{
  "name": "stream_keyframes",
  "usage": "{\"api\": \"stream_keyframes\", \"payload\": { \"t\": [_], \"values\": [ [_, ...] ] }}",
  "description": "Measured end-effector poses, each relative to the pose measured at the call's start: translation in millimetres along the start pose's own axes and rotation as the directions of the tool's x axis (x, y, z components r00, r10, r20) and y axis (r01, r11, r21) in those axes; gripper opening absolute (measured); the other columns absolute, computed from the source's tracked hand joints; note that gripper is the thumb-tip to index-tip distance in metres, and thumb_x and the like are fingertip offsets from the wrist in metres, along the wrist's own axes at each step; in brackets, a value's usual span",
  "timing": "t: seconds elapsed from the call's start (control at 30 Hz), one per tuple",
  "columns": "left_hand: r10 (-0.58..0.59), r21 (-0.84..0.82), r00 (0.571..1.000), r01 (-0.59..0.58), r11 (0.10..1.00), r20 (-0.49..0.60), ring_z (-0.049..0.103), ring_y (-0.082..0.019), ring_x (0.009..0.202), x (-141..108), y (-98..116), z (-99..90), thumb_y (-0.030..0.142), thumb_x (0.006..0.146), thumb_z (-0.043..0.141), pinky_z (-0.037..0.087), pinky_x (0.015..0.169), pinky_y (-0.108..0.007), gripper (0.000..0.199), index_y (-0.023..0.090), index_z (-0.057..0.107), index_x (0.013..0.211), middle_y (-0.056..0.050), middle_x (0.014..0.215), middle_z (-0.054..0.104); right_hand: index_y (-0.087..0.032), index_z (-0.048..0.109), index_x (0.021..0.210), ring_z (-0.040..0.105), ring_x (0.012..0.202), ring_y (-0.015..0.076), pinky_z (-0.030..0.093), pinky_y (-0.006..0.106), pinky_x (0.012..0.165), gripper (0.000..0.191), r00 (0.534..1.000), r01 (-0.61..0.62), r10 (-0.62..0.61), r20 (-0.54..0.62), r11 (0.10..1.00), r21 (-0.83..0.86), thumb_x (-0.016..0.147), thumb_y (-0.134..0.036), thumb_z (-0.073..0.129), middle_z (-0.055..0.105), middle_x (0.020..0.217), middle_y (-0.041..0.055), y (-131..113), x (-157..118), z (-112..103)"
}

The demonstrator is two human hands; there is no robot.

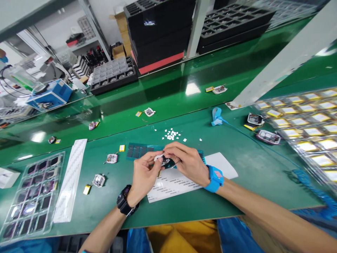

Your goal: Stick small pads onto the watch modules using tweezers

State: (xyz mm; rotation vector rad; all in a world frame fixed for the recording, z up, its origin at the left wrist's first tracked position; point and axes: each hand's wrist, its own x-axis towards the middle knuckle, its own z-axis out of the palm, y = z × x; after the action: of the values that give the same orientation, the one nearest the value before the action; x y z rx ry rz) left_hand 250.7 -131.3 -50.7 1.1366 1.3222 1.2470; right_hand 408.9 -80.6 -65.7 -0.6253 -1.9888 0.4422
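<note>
Landmark: the printed sheet [171, 188] lying on the green surface [110, 207], directly before the person.
Small case: just above the sheet's far part, between both hands; the case [163, 160] is raised off the surface, probably so its open inside can be reached.
Left hand: the grip of the left hand [147, 172] is closed on the case, thumb over its face, seemingly to steady it.
Right hand: the fingers of the right hand [186, 161] curl together at the case's edge; whether this grip pinches the case or a tiny piece, I cannot tell.
Strip sheet: a dark sheet [135, 151] pokes out beyond the printed sheet's far edge, likely kept close for easy picking.
White bits: a loose scatter [171, 134] past the sheet, perhaps peeled scraps.
Left tray: well left of the sheet, a clear tray [61, 165] has compartments holding dark screens.
Right trays: well right of the sheet, clear stacked trays [295, 154] hold yellow-edged batteries in rows, apparently to keep them apart.
Open units: left of the sheet, two cases [112, 158] [98, 180] lie with batteries beside them, probably because wires join them.
Black trays: a tall stack [160, 38] stands far beyond the sheet; its top tray shows compartments.
</note>
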Motion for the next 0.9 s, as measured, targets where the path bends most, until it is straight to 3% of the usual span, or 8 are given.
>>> {"api": "stream_keyframes", "payload": {
  "t": [0.07, 0.17, 0.27, 0.43, 0.6, 0.77, 0.9],
  "values": [
    [0.013, 0.018, 1.000, -0.013, 1.000, -0.010, 0.073, -0.018, 0.074, -0.9, 0.8, -0.6, 0.040, 0.077, 0.077, 0.064, 0.063, -0.027, 0.032, 0.015, 0.075, 0.097, -0.009, 0.090, 0.079, -0.020, 0.064, 0.090, 0.068, 0.080, 0.0170, 0.056, 0.028, 0.070, 0.019, 0.999, -0.042, 0.043, -0.013, 0.998, 0.044, 0.099, -0.013, 0.049, 0.070, 0.091, 0.0070, -2.1, -0.2, 0.3],
    [0.024, 0.020, 0.999, -0.023, 1.000, -0.027, 0.071, -0.016, 0.070, -2.4, 2.9, -1.0, 0.037, 0.078, 0.077, 0.063, 0.062, -0.025, 0.028, 0.015, 0.075, 0.095, -0.008, 0.089, 0.079, -0.021, 0.066, 0.093, 0.071, 0.077, 0.0168, 0.056, 0.026, 0.066, 0.006, 0.970, -0.232, 0.241, -0.036, 0.958, 0.170, 0.094, -0.018, 0.061, 0.073, 0.086, 0.0031, -6.7, 1.4, 0.6],
    [0.025, -0.008, 0.998, -0.025, 1.000, -0.063, 0.069, -0.014, 0.065, -2.3, 3.7, -0.2, 0.034, 0.075, 0.078, 0.062, 0.058, -0.023, 0.025, 0.014, 0.076, 0.091, -0.007, 0.088, 0.079, -0.021, 0.070, 0.090, 0.072, 0.075, 0.0177, 0.054, 0.025, 0.058, 0.004, 0.911, -0.405, 0.412, 0.036, 0.871, 0.278, 0.089, -0.022, 0.067, 0.076, 0.086, 0.0026, -10.0, 5.0, -0.5],
    [0.053, -0.030, 0.987, -0.058, 0.998, -0.153, 0.062, -0.010, 0.049, -0.2, 0.1, 2.9, 0.031, 0.071, 0.080, 0.053, 0.045, -0.019, 0.021, 0.014, 0.076, 0.082, -0.005, 0.071, 0.076, -0.021, 0.077, 0.083, 0.073, 0.090, 0.0220, 0.057, 0.032, 0.074, 0.013, 0.854, -0.516, 0.484, 0.189, 0.748, 0.418, 0.085, -0.029, 0.067, 0.077, 0.096, 0.0062, -10.9, 8.7, -5.5],
    [0.096, 0.016, 0.982, -0.095, 0.995, -0.164, 0.063, -0.012, 0.050, -1.2, -1.7, 3.4, 0.026, 0.070, 0.078, 0.051, 0.044, -0.020, 0.014, 0.015, 0.077, 0.077, -0.004, 0.068, 0.076, -0.021, 0.077, 0.079, 0.072, 0.088, 0.0217, 0.057, 0.033, 0.077, 0.010, 0.828, -0.554, 0.519, 0.214, 0.696, 0.456, 0.080, -0.027, 0.070, 0.077, 0.093, 0.0056, -12.7, 9.2, -8.9],
    [0.145, 0.044, 0.971, -0.139, 0.989, -0.188, 0.064, -0.012, 0.050, -2.0, -3.6, 4.2, 0.020, 0.066, 0.076, 0.046, 0.042, -0.019, 0.006, 0.016, 0.076, 0.070, -0.005, 0.069, 0.077, -0.019, 0.072, 0.072, 0.072, 0.083, 0.0207, 0.055, 0.032, 0.071, 0.008, 0.838, -0.538, 0.511, 0.191, 0.720, 0.437, 0.078, -0.024, 0.070, 0.075, 0.090, 0.0060, -15.8, 7.6, -4.5],
    [0.102, 0.020, 0.975, -0.100, 0.995, -0.197, 0.063, -0.011, 0.050, 1.1, -3.1, 4.7, 0.020, 0.063, 0.077, 0.048, 0.044, -0.019, 0.006, 0.016, 0.074, 0.066, -0.005, 0.068, 0.077, -0.019, 0.070, 0.070, 0.072, 0.084, 0.0218, 0.054, 0.031, 0.068, 0.009, 0.856, -0.508, 0.496, 0.143, 0.759, 0.407, 0.078, -0.022, 0.068, 0.075, 0.087, 0.0066, -15.4, 5.5, -1.1]
  ]
}}
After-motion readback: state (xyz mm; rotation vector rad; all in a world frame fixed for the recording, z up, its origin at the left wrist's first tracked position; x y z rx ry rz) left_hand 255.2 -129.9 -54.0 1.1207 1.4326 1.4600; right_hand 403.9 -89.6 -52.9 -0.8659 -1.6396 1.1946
